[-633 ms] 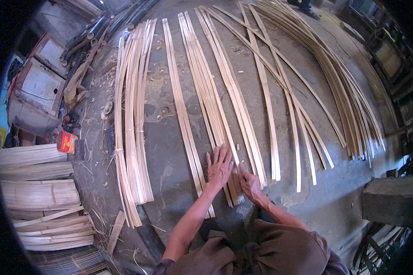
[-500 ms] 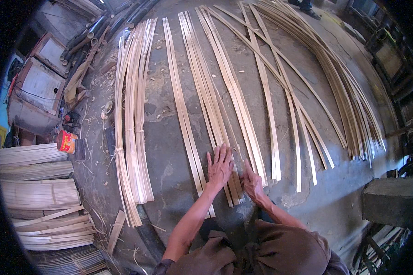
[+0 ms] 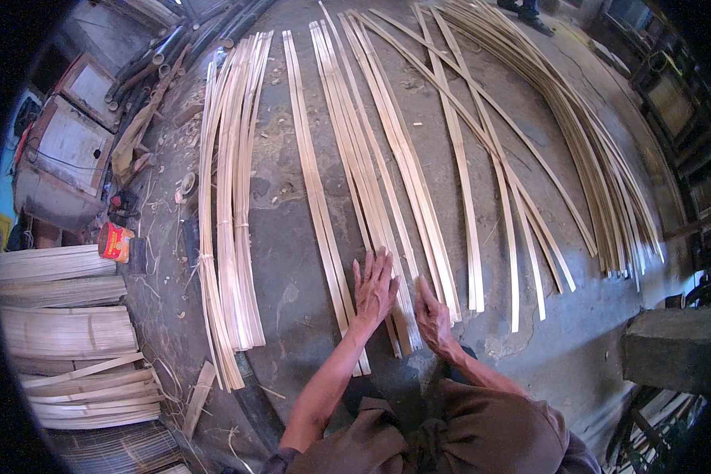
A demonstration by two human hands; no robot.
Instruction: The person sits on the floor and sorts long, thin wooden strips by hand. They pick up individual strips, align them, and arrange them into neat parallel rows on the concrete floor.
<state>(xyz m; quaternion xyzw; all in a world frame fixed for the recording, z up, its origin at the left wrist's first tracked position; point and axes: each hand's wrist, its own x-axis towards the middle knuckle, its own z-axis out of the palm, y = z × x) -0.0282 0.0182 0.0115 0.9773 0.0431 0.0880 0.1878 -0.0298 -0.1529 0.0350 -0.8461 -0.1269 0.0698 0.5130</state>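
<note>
Long pale bamboo strips lie in several rows on the grey floor, running away from me. My left hand (image 3: 375,294) rests flat, fingers stretched, on the near part of the middle row of strips (image 3: 347,134). Just right of that row lies a single bamboo strip (image 3: 389,189). Its near end meets the thumb and fingers of my right hand (image 3: 434,322), which are closed on it; part of the grip is hidden. Close by on the right is another row of strips (image 3: 403,150), its near ends beside my right hand. A narrow pair of strips (image 3: 314,197) lies left of my left hand.
Farther left lies a thick bundle of strips (image 3: 233,205). Loose strips (image 3: 486,138) cross on the right, before a large curved bundle (image 3: 577,134). Stacked slats (image 3: 71,332) and a red tin (image 3: 114,242) stand at the left. A grey block (image 3: 679,344) is at right.
The single strip at my right hand has shifted away from me, its far end now reaching higher, and it shows its broad face. My left hand has shifted slightly left, still flat on the row.
</note>
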